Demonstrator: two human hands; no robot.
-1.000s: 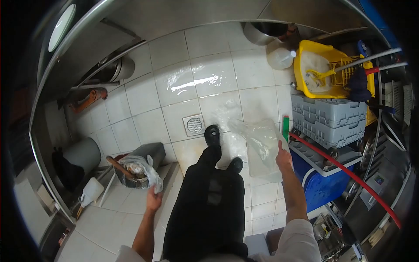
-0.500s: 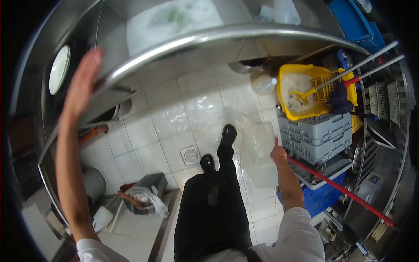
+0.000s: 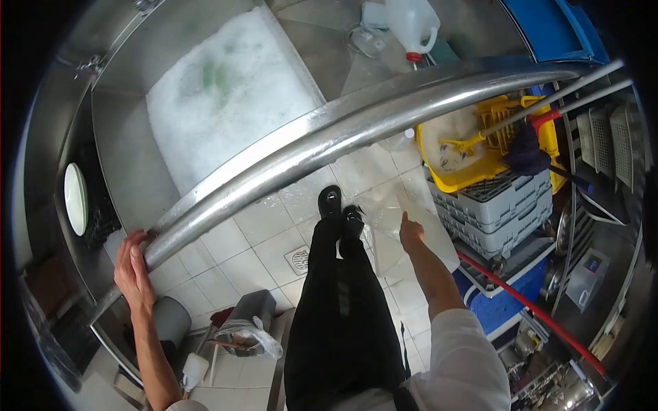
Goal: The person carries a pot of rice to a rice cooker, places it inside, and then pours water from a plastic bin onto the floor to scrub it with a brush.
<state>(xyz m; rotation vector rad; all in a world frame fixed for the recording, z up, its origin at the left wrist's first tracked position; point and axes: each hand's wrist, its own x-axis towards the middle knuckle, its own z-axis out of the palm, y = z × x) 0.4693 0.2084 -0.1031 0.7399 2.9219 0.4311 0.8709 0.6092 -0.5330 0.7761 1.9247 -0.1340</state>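
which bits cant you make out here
All in the head view:
- Sink bottom: hidden under white foam.
- Grip of the right hand on the clear plastic item: fingers partly hidden by the hand itself.
- Base of the white jug: cut off by the top edge.
- Label on the clear box at right: too small to read.

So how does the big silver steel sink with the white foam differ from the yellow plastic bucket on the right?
The large steel sink is plain silver metal; the plastic bucket is bright yellow. The sink is much bigger. White foam with a green patch covers much of the sink's inside, while the bucket holds something pale and cloudy, beside a yellow slotted rack. Both are open-topped.
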